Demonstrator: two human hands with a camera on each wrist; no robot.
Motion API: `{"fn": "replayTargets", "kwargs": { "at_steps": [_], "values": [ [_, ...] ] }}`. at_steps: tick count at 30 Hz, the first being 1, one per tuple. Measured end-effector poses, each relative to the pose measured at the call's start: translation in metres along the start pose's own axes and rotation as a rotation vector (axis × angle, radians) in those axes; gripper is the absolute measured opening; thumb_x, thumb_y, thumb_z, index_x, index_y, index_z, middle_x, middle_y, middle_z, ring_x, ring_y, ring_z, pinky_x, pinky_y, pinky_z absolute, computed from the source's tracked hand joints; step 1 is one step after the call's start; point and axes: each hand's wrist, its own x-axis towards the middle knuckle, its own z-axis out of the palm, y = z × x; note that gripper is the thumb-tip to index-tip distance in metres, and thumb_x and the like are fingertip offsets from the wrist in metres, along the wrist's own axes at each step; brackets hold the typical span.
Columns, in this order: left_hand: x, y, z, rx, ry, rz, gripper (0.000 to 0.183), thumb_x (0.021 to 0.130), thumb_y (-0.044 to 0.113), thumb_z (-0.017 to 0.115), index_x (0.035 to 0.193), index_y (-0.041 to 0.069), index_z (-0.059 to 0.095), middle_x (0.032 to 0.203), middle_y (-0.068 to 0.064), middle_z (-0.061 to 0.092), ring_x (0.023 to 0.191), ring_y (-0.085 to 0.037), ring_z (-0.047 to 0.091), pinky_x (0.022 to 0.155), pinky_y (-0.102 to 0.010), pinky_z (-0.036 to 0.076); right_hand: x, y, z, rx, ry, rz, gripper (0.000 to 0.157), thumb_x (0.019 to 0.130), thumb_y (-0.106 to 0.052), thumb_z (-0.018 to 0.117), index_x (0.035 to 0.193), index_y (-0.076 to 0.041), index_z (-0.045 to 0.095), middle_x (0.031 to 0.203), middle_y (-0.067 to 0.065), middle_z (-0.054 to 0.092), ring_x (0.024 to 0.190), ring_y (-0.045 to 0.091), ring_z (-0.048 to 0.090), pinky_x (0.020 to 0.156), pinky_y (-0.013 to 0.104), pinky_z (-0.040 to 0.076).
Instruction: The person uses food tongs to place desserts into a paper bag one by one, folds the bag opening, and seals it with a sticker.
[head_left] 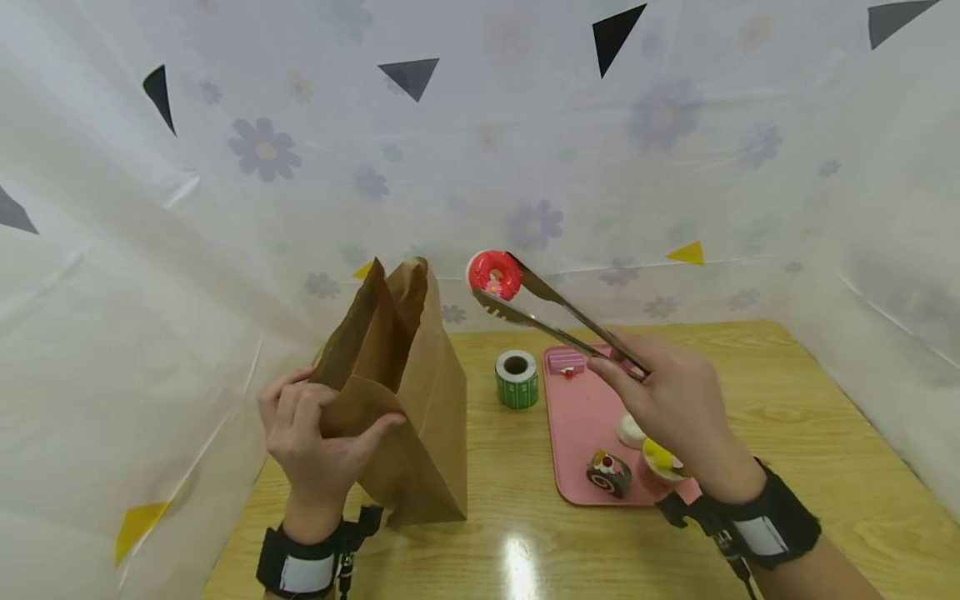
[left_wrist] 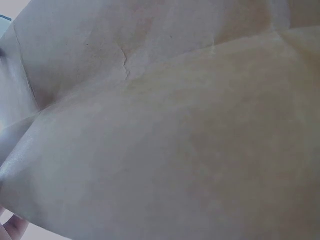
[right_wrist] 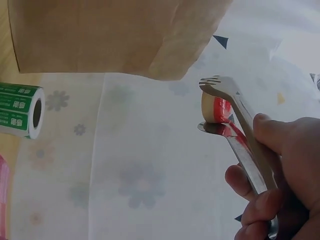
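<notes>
My right hand (head_left: 678,392) grips metal tongs (head_left: 558,312), one tip fork-shaped. Between the tong tips hangs a toy donut (head_left: 507,268) with red icing, raised to the right of the bag's mouth. In the right wrist view the donut (right_wrist: 215,108) shows edge-on, tan below and red on top. A brown paper bag (head_left: 438,417) stands upright on the table with its mouth spread. My left hand (head_left: 315,433) holds the bag's near-left rim, the thumb on the near face. The bag's paper (left_wrist: 165,150) fills the left wrist view and hides most of that hand.
A roll of green labels (head_left: 517,383) stands between the bag and a pink tray (head_left: 558,450). On the tray lie a chocolate roll cake (head_left: 609,475), a pink striped cake (head_left: 566,362), a white piece (head_left: 631,432) and a yellow-topped tart (head_left: 660,457). A flowered curtain (head_left: 480,167) backs the wooden table.
</notes>
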Motion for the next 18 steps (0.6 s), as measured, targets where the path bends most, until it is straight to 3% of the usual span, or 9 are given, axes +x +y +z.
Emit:
{"fn": "replayTargets", "kwargs": {
  "at_steps": [3, 8, 14, 16, 18],
  "values": [
    [0.0, 0.0, 0.0, -0.003, 0.0, -0.004, 0.084, 0.074, 0.078, 0.077, 0.066, -0.001, 0.051, 0.06, -0.016, 0.049, 0.068, -0.042, 0.057, 0.093, -0.046, 0.048, 0.009, -0.01, 0.0, 0.027, 0.024, -0.017, 0.073, 0.099, -0.07, 0.046, 0.126, -0.01, 0.076, 0.081, 0.004, 0.076, 0.056, 0.01, 0.054, 0.049, 0.025, 0.034],
    [0.001, 0.0, 0.0, 0.001, -0.001, -0.013, 0.084, 0.074, 0.079, 0.077, 0.067, -0.001, 0.051, 0.06, -0.017, 0.05, 0.069, -0.042, 0.057, 0.094, -0.046, 0.048, 0.024, -0.026, 0.002, 0.083, 0.038, -0.058, 0.064, 0.1, -0.064, 0.052, 0.128, -0.011, 0.076, 0.08, 0.0, 0.073, 0.057, 0.006, 0.044, 0.05, 0.022, 0.03],
    [0.001, -0.001, 0.0, 0.002, -0.006, -0.007, 0.085, 0.075, 0.079, 0.077, 0.067, -0.001, 0.051, 0.06, -0.017, 0.049, 0.069, -0.042, 0.057, 0.092, -0.045, 0.048, 0.032, -0.041, 0.007, 0.15, 0.026, -0.095, 0.046, 0.091, -0.036, 0.081, 0.128, -0.01, 0.075, 0.081, 0.001, 0.075, 0.057, 0.004, 0.044, 0.05, 0.02, 0.032],
    [0.0, -0.001, 0.001, 0.001, -0.007, -0.007, 0.085, 0.075, 0.079, 0.077, 0.067, -0.001, 0.051, 0.06, -0.017, 0.049, 0.07, -0.042, 0.057, 0.093, -0.045, 0.047, 0.033, -0.046, 0.01, 0.178, 0.02, -0.099, 0.045, 0.087, -0.027, 0.085, 0.128, -0.011, 0.075, 0.082, -0.001, 0.075, 0.057, 0.003, 0.043, 0.051, 0.02, 0.032],
    [0.0, -0.001, 0.001, -0.001, -0.008, -0.007, 0.085, 0.074, 0.079, 0.077, 0.067, -0.002, 0.051, 0.061, -0.017, 0.049, 0.07, -0.042, 0.057, 0.093, -0.045, 0.047, 0.034, -0.05, 0.013, 0.215, 0.014, -0.099, 0.044, 0.09, -0.03, 0.083, 0.128, -0.01, 0.075, 0.081, -0.002, 0.074, 0.058, 0.003, 0.043, 0.052, 0.019, 0.032]
  ]
}}
